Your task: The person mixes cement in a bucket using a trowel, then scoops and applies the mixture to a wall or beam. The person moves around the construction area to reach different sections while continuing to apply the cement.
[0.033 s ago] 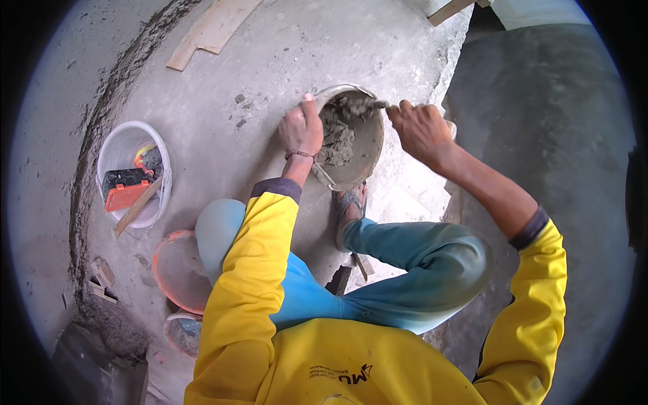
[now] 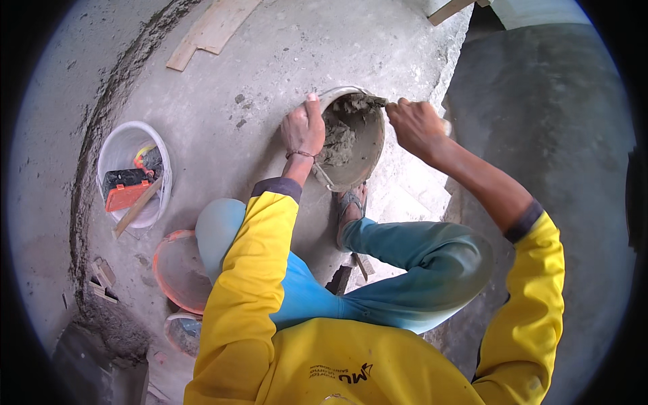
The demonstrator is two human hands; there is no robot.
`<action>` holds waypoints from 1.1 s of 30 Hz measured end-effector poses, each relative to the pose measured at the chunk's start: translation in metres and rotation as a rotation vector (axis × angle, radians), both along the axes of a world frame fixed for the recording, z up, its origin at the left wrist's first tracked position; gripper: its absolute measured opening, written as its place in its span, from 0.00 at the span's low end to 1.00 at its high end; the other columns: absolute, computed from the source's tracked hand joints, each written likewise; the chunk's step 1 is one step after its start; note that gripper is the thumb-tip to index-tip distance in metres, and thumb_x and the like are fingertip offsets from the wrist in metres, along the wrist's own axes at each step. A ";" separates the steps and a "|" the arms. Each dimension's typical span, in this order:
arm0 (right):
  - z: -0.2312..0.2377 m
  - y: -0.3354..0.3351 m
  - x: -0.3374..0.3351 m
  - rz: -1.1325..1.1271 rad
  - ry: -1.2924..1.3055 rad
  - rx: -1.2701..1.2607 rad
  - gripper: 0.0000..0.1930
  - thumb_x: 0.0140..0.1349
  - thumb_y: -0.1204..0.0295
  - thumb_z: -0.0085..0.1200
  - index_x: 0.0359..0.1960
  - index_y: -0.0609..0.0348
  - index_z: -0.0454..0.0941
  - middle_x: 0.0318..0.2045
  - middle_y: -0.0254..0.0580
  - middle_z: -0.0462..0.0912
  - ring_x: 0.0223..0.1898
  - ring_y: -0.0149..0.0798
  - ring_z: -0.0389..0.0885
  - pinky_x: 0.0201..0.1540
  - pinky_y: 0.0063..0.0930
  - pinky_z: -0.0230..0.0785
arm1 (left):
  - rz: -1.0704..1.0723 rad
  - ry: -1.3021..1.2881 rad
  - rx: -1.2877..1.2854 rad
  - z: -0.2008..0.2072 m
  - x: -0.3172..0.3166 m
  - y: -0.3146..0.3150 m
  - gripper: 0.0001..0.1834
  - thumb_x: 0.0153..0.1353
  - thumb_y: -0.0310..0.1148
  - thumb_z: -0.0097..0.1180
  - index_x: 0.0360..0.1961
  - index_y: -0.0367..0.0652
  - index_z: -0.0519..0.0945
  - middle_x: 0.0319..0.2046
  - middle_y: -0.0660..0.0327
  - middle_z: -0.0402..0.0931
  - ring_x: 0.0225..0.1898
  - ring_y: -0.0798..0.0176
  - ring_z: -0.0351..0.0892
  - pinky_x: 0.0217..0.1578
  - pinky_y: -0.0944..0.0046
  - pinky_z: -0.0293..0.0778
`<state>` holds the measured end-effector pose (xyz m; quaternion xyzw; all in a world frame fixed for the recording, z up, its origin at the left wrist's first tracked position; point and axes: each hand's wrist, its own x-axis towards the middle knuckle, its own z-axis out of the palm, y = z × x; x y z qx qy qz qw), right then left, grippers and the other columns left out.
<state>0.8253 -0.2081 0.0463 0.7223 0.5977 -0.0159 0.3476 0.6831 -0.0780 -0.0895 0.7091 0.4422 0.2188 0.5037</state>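
A bucket (image 2: 368, 148) with grey wet mortar (image 2: 337, 142) in it leans tilted in front of me, its mouth facing me. My left hand (image 2: 303, 128) is closed on the left side of its rim, thumb up. At the upper right of the mouth, my right hand (image 2: 415, 125) grips a trowel (image 2: 379, 101). Mortar covers the blade, which lies just inside the rim; most of the handle is hidden by my fingers. My sandalled foot (image 2: 352, 202) is right below the bucket.
To the left stands a white bucket (image 2: 165, 192) holding an orange-and-black case (image 2: 126, 196) and a wooden stick (image 2: 138, 208). An orange-rimmed tub (image 2: 159, 270) and a smaller container (image 2: 171, 332) are by my knee. Boards (image 2: 209, 34) lie farther off. The slab edge (image 2: 449, 74) drops away at right.
The trowel has shifted slightly upward at the bucket's rim, and my right forearm has moved a little to the left. My left hand stays on the rim.
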 end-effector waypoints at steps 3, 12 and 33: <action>-0.049 0.011 0.002 -0.158 0.201 -0.319 0.10 0.63 0.72 0.49 0.36 0.60 0.83 0.31 0.43 0.86 0.33 0.37 0.86 0.30 0.28 0.79 | -0.021 -0.026 0.002 -0.001 0.000 -0.002 0.38 0.68 0.57 0.32 0.26 0.32 0.81 0.24 0.36 0.76 0.31 0.31 0.77 0.34 0.39 0.69; -0.106 -0.065 0.009 -0.966 1.500 -0.315 0.21 0.67 0.60 0.44 0.58 0.54 0.72 0.50 0.40 0.79 0.33 0.26 0.77 0.30 0.25 0.73 | -0.005 -0.264 -0.050 -0.032 -0.013 0.020 0.36 0.70 0.53 0.37 0.19 0.28 0.72 0.12 0.44 0.63 0.16 0.53 0.68 0.22 0.50 0.62; 0.027 0.009 0.009 -0.465 0.541 -0.334 0.14 0.65 0.62 0.53 0.45 0.59 0.77 0.25 0.40 0.79 0.29 0.36 0.82 0.32 0.35 0.74 | 0.247 -0.143 -0.157 -0.033 -0.012 0.014 0.38 0.69 0.55 0.31 0.23 0.25 0.72 0.16 0.38 0.67 0.20 0.40 0.66 0.28 0.44 0.62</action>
